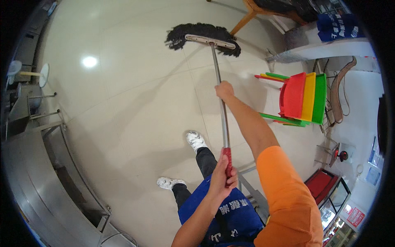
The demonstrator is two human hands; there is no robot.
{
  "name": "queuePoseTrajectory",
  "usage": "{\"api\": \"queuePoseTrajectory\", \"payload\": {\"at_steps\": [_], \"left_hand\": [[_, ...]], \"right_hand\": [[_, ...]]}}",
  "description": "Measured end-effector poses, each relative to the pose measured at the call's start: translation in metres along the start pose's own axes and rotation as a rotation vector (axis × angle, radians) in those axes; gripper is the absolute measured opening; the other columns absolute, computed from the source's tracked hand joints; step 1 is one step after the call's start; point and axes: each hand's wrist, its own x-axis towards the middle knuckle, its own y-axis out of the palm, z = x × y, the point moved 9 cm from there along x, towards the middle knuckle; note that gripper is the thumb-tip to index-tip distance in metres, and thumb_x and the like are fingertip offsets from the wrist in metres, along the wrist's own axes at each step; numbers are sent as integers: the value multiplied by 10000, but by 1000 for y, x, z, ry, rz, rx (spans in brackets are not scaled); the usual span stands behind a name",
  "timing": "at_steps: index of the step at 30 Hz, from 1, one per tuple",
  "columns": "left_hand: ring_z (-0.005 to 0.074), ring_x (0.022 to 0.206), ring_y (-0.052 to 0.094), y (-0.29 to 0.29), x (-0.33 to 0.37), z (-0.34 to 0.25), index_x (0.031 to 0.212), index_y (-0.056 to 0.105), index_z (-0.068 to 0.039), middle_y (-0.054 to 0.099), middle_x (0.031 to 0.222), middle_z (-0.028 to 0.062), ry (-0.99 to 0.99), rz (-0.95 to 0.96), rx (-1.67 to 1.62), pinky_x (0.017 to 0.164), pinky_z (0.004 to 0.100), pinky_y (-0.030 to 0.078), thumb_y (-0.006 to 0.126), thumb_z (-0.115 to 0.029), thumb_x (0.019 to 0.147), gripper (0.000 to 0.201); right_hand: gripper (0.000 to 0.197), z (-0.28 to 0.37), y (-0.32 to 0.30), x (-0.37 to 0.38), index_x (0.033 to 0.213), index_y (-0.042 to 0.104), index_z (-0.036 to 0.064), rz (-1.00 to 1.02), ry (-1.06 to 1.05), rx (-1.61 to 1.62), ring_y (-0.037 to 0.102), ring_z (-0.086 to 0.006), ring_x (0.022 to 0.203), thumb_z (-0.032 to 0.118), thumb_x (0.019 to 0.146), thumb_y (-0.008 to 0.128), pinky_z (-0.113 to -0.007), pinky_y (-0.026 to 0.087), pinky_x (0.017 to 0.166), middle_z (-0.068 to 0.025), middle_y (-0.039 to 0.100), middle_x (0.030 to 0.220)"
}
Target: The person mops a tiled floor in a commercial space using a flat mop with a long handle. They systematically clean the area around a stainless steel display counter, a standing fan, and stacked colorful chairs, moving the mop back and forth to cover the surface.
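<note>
A mop (pixel 220 70) with a wide, dark, shaggy head lies across the upper middle of the view, its head on the pale tiled floor (pixel 135 119). My left hand (pixel 223 175) is wrapped round the red grip at the near end of its metal pole. Farther up, my right hand (pixel 224 90) grips the bare pole, with that arm stretched forward. Below my hands show my blue apron (pixel 230 214) and white shoes (pixel 195 140).
Stacked red, yellow and green plastic chairs (pixel 300 96) stand to the right. A wooden table leg (pixel 243 22) rises just beyond the mop head. Steel kitchen equipment (pixel 41 185) lines the left side. A red-topped case (pixel 321 185) is at lower right.
</note>
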Motion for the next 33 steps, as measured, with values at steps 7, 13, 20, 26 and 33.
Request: {"api": "queuePoseTrajectory", "payload": {"at_steps": [7, 13, 20, 26, 33], "left_hand": [[90, 412, 335, 27, 14, 128, 1306, 472, -263, 435, 600, -17, -231, -81, -33, 402, 255, 289, 467, -558, 969, 448], [102, 463, 398, 64, 74, 174, 1193, 519, -155, 461, 640, -7, -400, 70, -86, 456, 270, 337, 481, -571, 955, 481], [137, 624, 498, 114, 152, 224, 953, 502, -143, 501, 734, -7, -485, 122, -85, 700, 330, 483, 505, -603, 925, 462], [145, 691, 513, 72, 62, 247, 994, 498, -147, 500, 766, 0, -647, 221, -198, 795, 373, 470, 455, -635, 917, 496], [119, 584, 494, 110, 76, 155, 957, 521, -132, 471, 664, -15, -575, 325, -45, 637, 307, 481, 471, -560, 955, 431]], "right_hand": [[352, -132, -36, -30, 1076, 608, -20, 25, -5, -160, 637, -434, 984, 268, 901, 507, -513, 512, 864, -287, 638, 1073], [270, -204, -49, 35, 1059, 626, 6, 209, -213, -721, 665, -372, 946, 202, 915, 508, -464, 547, 814, -240, 652, 1070], [313, -251, -92, 88, 1146, 591, -20, 167, -424, -995, 668, -374, 894, 181, 929, 489, -488, 539, 802, -265, 637, 1054], [374, -238, -84, -14, 1150, 512, -59, 86, 34, -214, 641, -433, 885, 259, 954, 482, -507, 523, 793, -286, 639, 971], [372, -227, -108, 60, 1100, 520, -54, -116, -184, -448, 662, -393, 912, 290, 970, 462, -495, 522, 807, -245, 672, 930]]}}
